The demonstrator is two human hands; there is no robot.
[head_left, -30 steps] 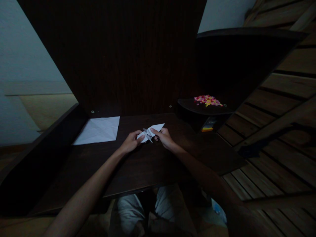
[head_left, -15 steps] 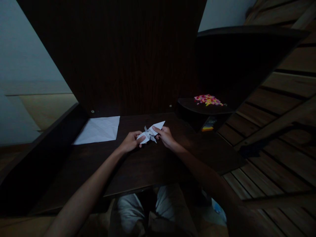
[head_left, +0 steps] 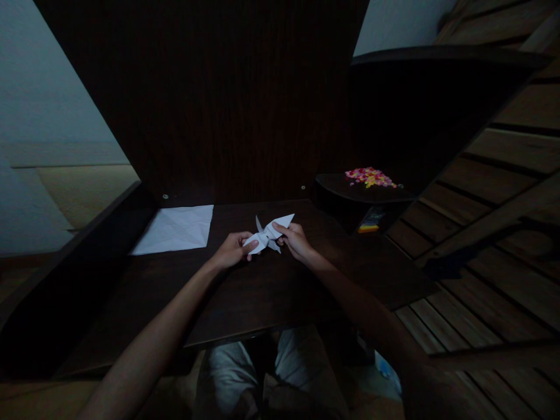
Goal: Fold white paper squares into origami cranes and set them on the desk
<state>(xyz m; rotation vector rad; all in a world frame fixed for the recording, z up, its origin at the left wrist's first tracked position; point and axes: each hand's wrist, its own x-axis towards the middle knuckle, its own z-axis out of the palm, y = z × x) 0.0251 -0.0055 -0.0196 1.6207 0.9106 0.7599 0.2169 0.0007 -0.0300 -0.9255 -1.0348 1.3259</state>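
Folded white paper (head_left: 262, 238) is held over the desk (head_left: 254, 297)

Over the desk's middle, the left hand (head_left: 231, 251) is closed in a pinch, its thumb upon 1 wing of the folded white paper. The right hand (head_left: 295, 240) pinches the opposite wing likewise. A flat white sheet (head_left: 177, 228) lies at the desk's back left. At the desk's back right, a small shelf (head_left: 331, 185) carries pink, red and yellow pieces (head_left: 371, 177).

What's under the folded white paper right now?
Fingers of the left hand and right hand show beneath the folded white paper, over the dark desk. Its underside is covered; whether it touches the desk, I can't tell.
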